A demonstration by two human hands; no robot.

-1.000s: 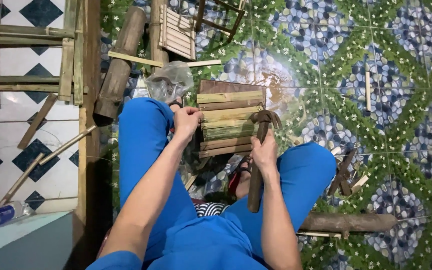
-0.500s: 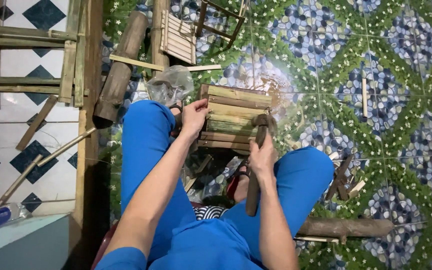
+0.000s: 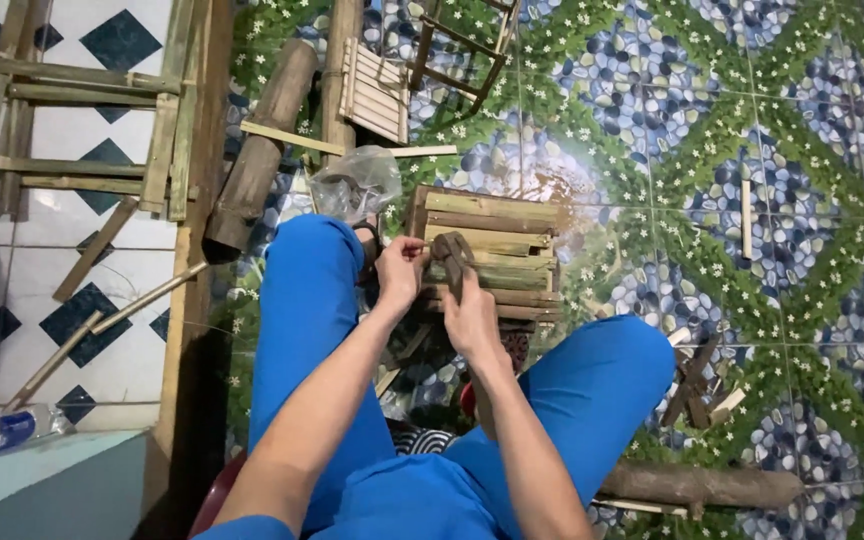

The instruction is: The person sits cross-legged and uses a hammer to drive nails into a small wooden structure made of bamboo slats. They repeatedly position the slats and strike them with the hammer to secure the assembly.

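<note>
- The slatted bamboo panel (image 3: 492,250) lies on the tiled floor (image 3: 752,120) between the person's knees, just ahead of both hands, its slats running crosswise to the person.
- The right hand (image 3: 469,318) rests at the panel's near edge, fingers wrapped round the handle of a hammer (image 3: 455,262); the dark hammer head lies over the middle slats.
- The left hand (image 3: 399,268) is at the panel's left near corner, touching the frame, fingers pinched narrow. What, if anything, sits between the fingertips is too small to tell.
- Both forearms reach forward and converge, the hands just beside each other; the left wrist is bent slightly inward, the right forearm runs nearly straight up the view.
- The person sits low, legs in blue trousers (image 3: 302,330) spread either side of the panel.
- A crumpled clear plastic bag (image 3: 355,183) lies just beyond the left knee, near the panel's far left corner.
- A thick bamboo log (image 3: 257,150) lies angled to the left, another log (image 3: 702,485) beside the right leg, and short offcuts (image 3: 697,385) are scattered by the right knee.
- A small slatted piece (image 3: 377,92) and a bamboo frame (image 3: 82,130) lie farther off.
- The panel's near edge is hidden by the hands, and the hammer handle is mostly covered by the right hand.
- A plastic bottle (image 3: 7,430) lies at the lower left, cut off by the picture's edge.
</note>
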